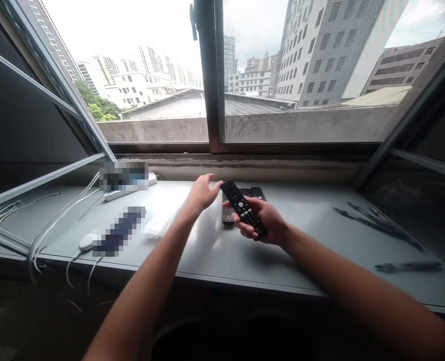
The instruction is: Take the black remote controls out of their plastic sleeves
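Observation:
My right hand (263, 218) is closed around a black remote control (241, 203), its button side facing up and its far end tilted to the left. Beside that far end is my left hand (204, 191), fingers stretched and apart, holding nothing; whether its thumb touches the remote I cannot tell. Behind and below the held remote, a second dark remote (228, 215) lies on the grey desk (214, 255). More dark remotes (258, 192) lie just beyond my right hand, partly hidden by it and by the held one.
A clear or white plastic bag (162, 215) lies left of the remotes. Further left are a white power strip (152, 178), a white round charger (86, 242) and white cables (52, 220). Several pens (373, 225) lie at right, with another pen (406, 267) nearer. A window frame (213, 100) stands behind.

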### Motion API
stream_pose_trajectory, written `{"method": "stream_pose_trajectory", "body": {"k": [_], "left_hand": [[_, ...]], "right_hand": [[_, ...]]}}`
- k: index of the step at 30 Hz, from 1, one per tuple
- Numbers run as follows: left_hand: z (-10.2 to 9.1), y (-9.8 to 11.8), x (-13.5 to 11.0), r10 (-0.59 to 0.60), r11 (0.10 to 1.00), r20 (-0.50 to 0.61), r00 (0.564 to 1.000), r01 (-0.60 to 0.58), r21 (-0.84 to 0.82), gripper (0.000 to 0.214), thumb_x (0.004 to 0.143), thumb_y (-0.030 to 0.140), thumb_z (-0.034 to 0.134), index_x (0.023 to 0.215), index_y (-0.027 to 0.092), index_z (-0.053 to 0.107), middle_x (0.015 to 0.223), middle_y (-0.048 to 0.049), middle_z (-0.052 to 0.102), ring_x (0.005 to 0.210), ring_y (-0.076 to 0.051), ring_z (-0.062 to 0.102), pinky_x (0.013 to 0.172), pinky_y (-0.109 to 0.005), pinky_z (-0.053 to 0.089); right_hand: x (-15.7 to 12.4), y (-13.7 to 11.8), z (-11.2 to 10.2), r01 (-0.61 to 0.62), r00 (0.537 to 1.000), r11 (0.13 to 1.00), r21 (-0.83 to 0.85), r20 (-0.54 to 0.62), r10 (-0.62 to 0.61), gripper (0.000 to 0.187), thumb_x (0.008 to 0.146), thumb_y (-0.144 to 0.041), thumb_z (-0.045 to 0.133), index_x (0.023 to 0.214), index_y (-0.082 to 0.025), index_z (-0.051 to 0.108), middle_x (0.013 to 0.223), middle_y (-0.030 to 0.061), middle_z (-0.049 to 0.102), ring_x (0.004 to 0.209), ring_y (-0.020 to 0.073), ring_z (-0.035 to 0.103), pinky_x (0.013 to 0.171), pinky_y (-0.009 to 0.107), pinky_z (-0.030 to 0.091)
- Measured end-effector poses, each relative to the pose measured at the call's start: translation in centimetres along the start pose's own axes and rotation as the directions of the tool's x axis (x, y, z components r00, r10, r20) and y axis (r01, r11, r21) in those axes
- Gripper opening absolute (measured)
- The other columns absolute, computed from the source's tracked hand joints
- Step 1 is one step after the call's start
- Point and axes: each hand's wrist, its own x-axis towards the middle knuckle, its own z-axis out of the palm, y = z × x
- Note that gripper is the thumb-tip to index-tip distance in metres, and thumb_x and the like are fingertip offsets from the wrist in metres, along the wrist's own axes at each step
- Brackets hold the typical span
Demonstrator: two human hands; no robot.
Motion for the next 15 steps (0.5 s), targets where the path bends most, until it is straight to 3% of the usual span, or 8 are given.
{"method": "stream_pose_trajectory", "body": {"k": [3,6,12,15], "left_hand": [[2.9,0.3,0.3,-0.006,0.999,-0.011,1.0,0.005,-0.047,0.037,0.102,0.03,0.065,0.132,0.012,0.073,0.137,-0.0191,0.075,0.126,-0.03,0.07,0.112,-0.04,0.052],[4.6,-0.8,0.1,0.031,0.999,-0.091,0.995,-0.034,-0.033,0.029,0.103,0.027,0.062,0.127,0.015,0.075,0.129,-0.0159,0.077,0.123,-0.029,0.071,0.111,-0.041,0.053],[5.5,-3.7,-0.3,0.12,0.993,-0.098,0.988,-0.119,0.018,0.026,0.104,0.024,0.059,0.121,0.017,0.077,0.126,-0.0145,0.078,0.12,-0.028,0.071,0.111,-0.041,0.053],[5.7,-4.0,-0.2,0.091,0.996,-0.101,0.991,-0.091,0.006,0.025,0.105,0.025,0.059,0.12,0.019,0.078,0.125,-0.0136,0.079,0.119,-0.027,0.072,0.109,-0.04,0.055]], "right_hand": [[-0.2,-0.5,-0.3,-0.005,1.0,0.997,0.076,-0.01,0.006,0.047,0.111,-0.041,0.042,0.134,-0.008,0.067,0.078,0.0055,0.066,0.046,0.0123,0.046,0.036,0.022,0.041],[-0.1,-0.8,-0.6,0.01,1.0,0.991,0.137,-0.028,-0.006,0.044,0.112,-0.037,0.04,0.134,-0.009,0.066,0.077,0.0043,0.064,0.045,0.0117,0.043,0.034,0.02,0.039],[0.1,-0.9,0.1,0.048,0.991,0.974,0.22,-0.131,-0.02,0.043,0.116,-0.037,0.035,0.127,-0.011,0.066,0.077,0.0038,0.063,0.046,0.0111,0.045,0.034,0.019,0.04],[0.1,-0.8,0.5,0.087,0.981,0.971,0.222,-0.191,-0.044,0.035,0.115,-0.041,0.049,0.127,-0.013,0.067,0.081,0.0043,0.065,0.056,0.0135,0.058,0.044,0.021,0.054]]}}
